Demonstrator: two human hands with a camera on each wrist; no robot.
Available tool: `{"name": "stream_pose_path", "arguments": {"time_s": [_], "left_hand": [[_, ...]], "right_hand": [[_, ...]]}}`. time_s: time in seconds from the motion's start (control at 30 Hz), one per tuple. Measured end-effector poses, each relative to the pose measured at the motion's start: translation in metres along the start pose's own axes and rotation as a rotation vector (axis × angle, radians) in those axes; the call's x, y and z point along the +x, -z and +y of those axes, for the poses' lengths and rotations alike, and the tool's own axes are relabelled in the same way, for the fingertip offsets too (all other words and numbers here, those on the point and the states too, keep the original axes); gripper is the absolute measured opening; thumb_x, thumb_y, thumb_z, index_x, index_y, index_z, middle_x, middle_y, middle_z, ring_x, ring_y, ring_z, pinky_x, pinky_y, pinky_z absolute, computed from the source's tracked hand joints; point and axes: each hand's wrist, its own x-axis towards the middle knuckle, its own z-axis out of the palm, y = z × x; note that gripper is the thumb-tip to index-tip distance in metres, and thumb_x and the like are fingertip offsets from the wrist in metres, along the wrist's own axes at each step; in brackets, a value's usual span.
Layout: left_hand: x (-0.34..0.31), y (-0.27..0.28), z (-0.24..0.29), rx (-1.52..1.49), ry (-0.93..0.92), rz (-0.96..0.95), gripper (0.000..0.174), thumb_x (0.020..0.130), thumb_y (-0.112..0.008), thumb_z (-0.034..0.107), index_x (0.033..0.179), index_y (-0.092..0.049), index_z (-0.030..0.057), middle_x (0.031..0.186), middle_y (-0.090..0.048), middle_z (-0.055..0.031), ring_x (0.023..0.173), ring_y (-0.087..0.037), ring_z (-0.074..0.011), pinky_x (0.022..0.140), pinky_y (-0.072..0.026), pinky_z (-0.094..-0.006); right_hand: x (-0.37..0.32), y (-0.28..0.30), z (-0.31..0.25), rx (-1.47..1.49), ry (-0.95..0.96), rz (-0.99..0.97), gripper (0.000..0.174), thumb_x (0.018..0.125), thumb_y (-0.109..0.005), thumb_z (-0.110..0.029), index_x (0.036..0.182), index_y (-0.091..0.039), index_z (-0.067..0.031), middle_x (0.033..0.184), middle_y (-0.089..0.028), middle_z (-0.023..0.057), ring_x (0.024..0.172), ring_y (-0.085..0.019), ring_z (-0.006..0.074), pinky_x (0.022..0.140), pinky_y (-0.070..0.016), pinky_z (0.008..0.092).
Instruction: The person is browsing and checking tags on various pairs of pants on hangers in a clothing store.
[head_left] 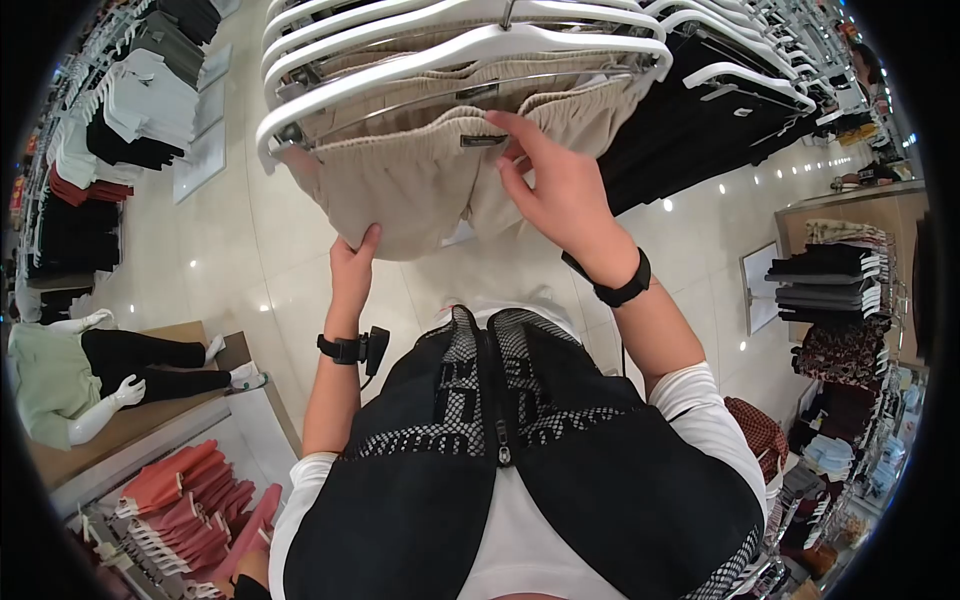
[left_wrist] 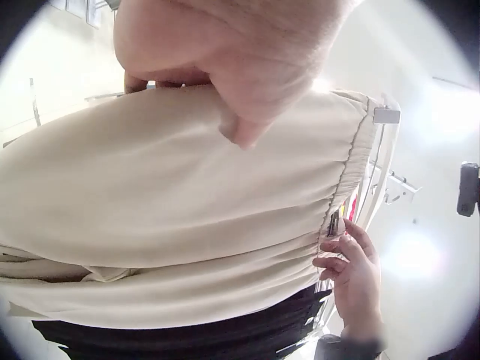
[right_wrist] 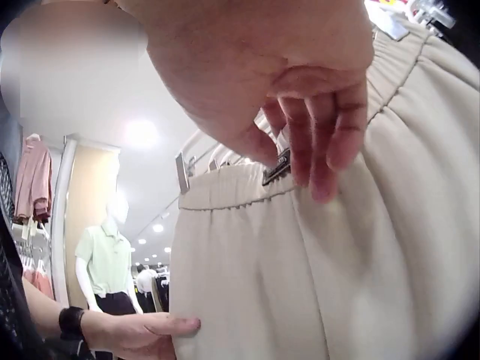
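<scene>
Beige trousers (head_left: 390,185) with a gathered elastic waistband hang by clips from a white hanger (head_left: 420,65). At their left side my left hand (head_left: 352,280) grips the cloth, thumb on the front and fingers behind, as the left wrist view shows. My right hand (head_left: 560,190) is up at the middle of the waistband, its fingers loosely bent and spread from the thumb. Its fingertips (right_wrist: 324,187) lie against the front of the cloth, right beside a small dark label (right_wrist: 277,166) on the waistband.
More white hangers with beige garments stand close behind. Black garments (head_left: 690,115) hang to the right. At the left are a mannequin (head_left: 60,370) on a platform and a rack of pink and red clothes (head_left: 190,510). Further racks (head_left: 830,290) line the right side of the tiled floor (head_left: 260,240).
</scene>
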Motion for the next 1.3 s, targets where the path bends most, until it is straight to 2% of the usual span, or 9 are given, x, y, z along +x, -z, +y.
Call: {"name": "stream_pose_path", "arguments": {"time_s": [0.07,0.17,0.27,0.77,1.07,1.27,1.3], "left_hand": [[0.0,0.001,-0.009,-0.018,-0.027,-0.004,0.036,0.094,-0.062,0.027,0.111,-0.062,-0.0052,0.106,-0.066,-0.0069,0.098,-0.057,-0.013,0.089,-0.0427,-0.028],[-0.003,-0.001,-0.007,-0.066,-0.04,-0.011,0.034,0.095,-0.061,0.028,0.108,-0.064,-0.0039,0.103,-0.067,-0.0049,0.096,-0.056,-0.0119,0.087,-0.0431,-0.0277],[-0.004,-0.001,-0.007,-0.075,-0.021,-0.032,0.032,0.096,-0.06,0.024,0.111,-0.063,-0.0043,0.105,-0.067,-0.0063,0.097,-0.057,-0.0126,0.088,-0.0427,-0.0277],[-0.005,0.001,-0.011,-0.017,-0.039,-0.043,0.031,0.096,-0.059,0.024,0.109,-0.064,-0.0038,0.105,-0.067,-0.005,0.097,-0.057,-0.0127,0.088,-0.0427,-0.0285],[-0.007,-0.002,-0.009,-0.033,-0.036,-0.047,0.033,0.095,-0.061,0.025,0.108,-0.064,-0.0043,0.103,-0.067,-0.0057,0.096,-0.057,-0.0124,0.088,-0.0429,-0.0278],[-0.01,-0.008,-0.004,-0.009,-0.037,-0.006,0.036,0.094,-0.063,0.027,0.109,-0.064,-0.0063,0.103,-0.068,-0.0076,0.096,-0.057,-0.0131,0.088,-0.0432,-0.0281],[-0.01,-0.009,-0.002,-0.01,-0.032,0.001,0.037,0.094,-0.063,0.027,0.109,-0.064,-0.0068,0.104,-0.067,-0.0079,0.097,-0.057,-0.0133,0.089,-0.0433,-0.0282]], "right_hand": [[-0.006,-0.004,0.004,-0.101,0.065,0.077,0.03,0.082,-0.064,-0.012,0.112,-0.062,-0.0096,0.083,-0.068,0.0072,0.065,-0.064,0.0272,0.058,-0.0512,0.0364],[-0.02,-0.009,0.007,-0.066,0.177,0.119,0.022,0.078,-0.068,-0.005,0.101,-0.067,-0.0046,0.091,-0.068,0.0099,0.074,-0.067,0.0259,0.064,-0.0524,0.0316],[-0.024,-0.01,0.007,-0.034,0.184,0.142,0.021,0.077,-0.068,-0.003,0.098,-0.066,-0.0031,0.09,-0.068,0.0108,0.075,-0.067,0.0279,0.064,-0.0525,0.0327],[-0.038,-0.015,0.015,-0.024,0.196,0.149,0.024,0.075,-0.062,0.003,0.097,-0.066,-0.0021,0.088,-0.068,0.0126,0.08,-0.066,0.0309,0.07,-0.0524,0.036],[-0.043,-0.015,0.017,-0.009,0.197,0.148,0.032,0.074,-0.06,0.005,0.104,-0.067,-0.0029,0.089,-0.068,0.0135,0.081,-0.066,0.0312,0.073,-0.0528,0.0357],[-0.035,-0.007,0.014,-0.022,0.189,0.177,0.033,0.079,-0.061,-0.001,0.111,-0.064,-0.0067,0.089,-0.069,0.0119,0.079,-0.067,0.0292,0.072,-0.0536,0.0349],[-0.027,-0.001,0.009,-0.014,0.127,0.132,0.032,0.079,-0.062,-0.003,0.111,-0.063,-0.0078,0.089,-0.069,0.0109,0.078,-0.067,0.0285,0.07,-0.0536,0.0347]]}}
